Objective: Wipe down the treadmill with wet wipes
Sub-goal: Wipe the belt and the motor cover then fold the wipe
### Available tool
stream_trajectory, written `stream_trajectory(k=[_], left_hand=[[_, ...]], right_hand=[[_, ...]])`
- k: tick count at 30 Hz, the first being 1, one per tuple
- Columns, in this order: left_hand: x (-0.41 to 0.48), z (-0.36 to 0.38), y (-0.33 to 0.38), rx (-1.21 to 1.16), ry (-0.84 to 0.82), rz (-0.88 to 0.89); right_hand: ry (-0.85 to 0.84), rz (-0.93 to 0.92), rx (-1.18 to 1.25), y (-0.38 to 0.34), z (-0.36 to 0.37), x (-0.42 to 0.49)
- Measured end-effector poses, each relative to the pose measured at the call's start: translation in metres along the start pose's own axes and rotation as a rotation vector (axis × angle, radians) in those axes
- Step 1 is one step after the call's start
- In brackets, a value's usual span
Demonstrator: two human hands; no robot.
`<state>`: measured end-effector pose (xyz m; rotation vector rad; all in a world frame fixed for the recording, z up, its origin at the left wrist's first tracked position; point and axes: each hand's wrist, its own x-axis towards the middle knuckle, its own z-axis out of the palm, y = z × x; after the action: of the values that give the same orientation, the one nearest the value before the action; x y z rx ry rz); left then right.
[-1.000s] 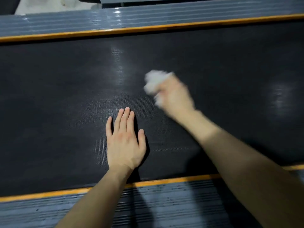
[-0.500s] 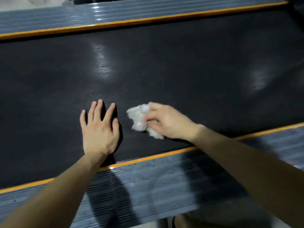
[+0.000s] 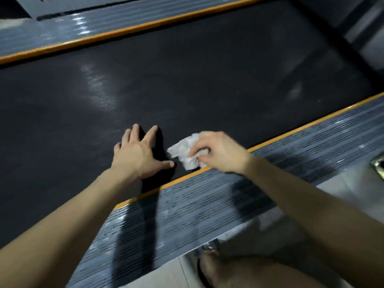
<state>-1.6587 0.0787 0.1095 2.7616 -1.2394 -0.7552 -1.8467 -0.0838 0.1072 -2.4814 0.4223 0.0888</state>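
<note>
Dim scene; overhead light glares in pale streaks on the treadmill belt [image 3: 187, 80], hard arm shadows [image 3: 146, 215] cross the near rail [image 3: 187, 204], edges bend, slightly soft throughout.

wet wipe [image 3: 184, 150]: white, crumpled wad; lying on the belt at its 5 o'clock edge, touching the orange stripe; pinched by the right hand [image 3: 218, 152] | treadmill belt [image 3: 207, 80]: black, finely textured, flat; pale sheen patch at 10 o'clock | 2 side rails: grey, ribbed, orange-edged; near rail [image 3: 207, 204] at 6 o'clock; far rail [image 3: 104, 19] at 11 o'clock
</note>
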Motion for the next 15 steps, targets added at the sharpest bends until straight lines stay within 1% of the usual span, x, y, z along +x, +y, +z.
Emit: stream_trajectory(k=[1,3,4,5,6,7,8,9,10,11,12,13,14,15], left_hand=[[0.003,-0.002,0.015,0.016,-0.036,0.031],[0.007,0.001,0.040,0.063,-0.082,0.063],[0.008,0.004,0.050,0.099,-0.092,0.065],[0.009,0.009,0.057,0.141,-0.095,0.064],[0.011,0.014,0.061,0.172,-0.093,0.060],[0.014,0.018,0.064,0.187,-0.090,0.059],[0.016,0.019,0.062,0.192,-0.089,0.055],[0.018,0.020,0.060,0.198,-0.087,0.060],[0.020,0.022,0.058,0.203,-0.086,0.067],[0.022,0.023,0.056,0.205,-0.084,0.067],[0.023,0.024,0.056,0.205,-0.080,0.066],[0.024,0.025,0.057,0.204,-0.081,0.067],[0.025,0.025,0.058,0.204,-0.084,0.069],[0.024,0.024,0.058,0.206,-0.091,0.068]], right_hand=[[0.075,0.083,-0.020,0.023,-0.018,-0.006],[0.273,0.432,-0.168,0.073,-0.060,-0.024],[0.355,0.632,-0.233,0.090,-0.077,-0.037],[0.425,0.788,-0.254,0.100,-0.087,-0.048],[0.458,0.858,-0.269,0.098,-0.086,-0.051],[0.475,0.818,-0.259,0.087,-0.077,-0.050],[0.459,0.687,-0.188,0.069,-0.059,-0.042],[0.399,0.509,-0.085,0.050,-0.038,-0.034],[0.304,0.325,-0.021,0.030,-0.018,-0.028],[0.189,0.189,0.021,0.017,-0.002,-0.023],[0.113,0.102,0.007,0.015,0.003,-0.022],[0.082,0.081,0.007,0.020,-0.005,-0.021],[0.107,0.120,-0.018,0.033,-0.019,-0.022],[0.161,0.215,-0.063,0.055,-0.035,-0.025]])
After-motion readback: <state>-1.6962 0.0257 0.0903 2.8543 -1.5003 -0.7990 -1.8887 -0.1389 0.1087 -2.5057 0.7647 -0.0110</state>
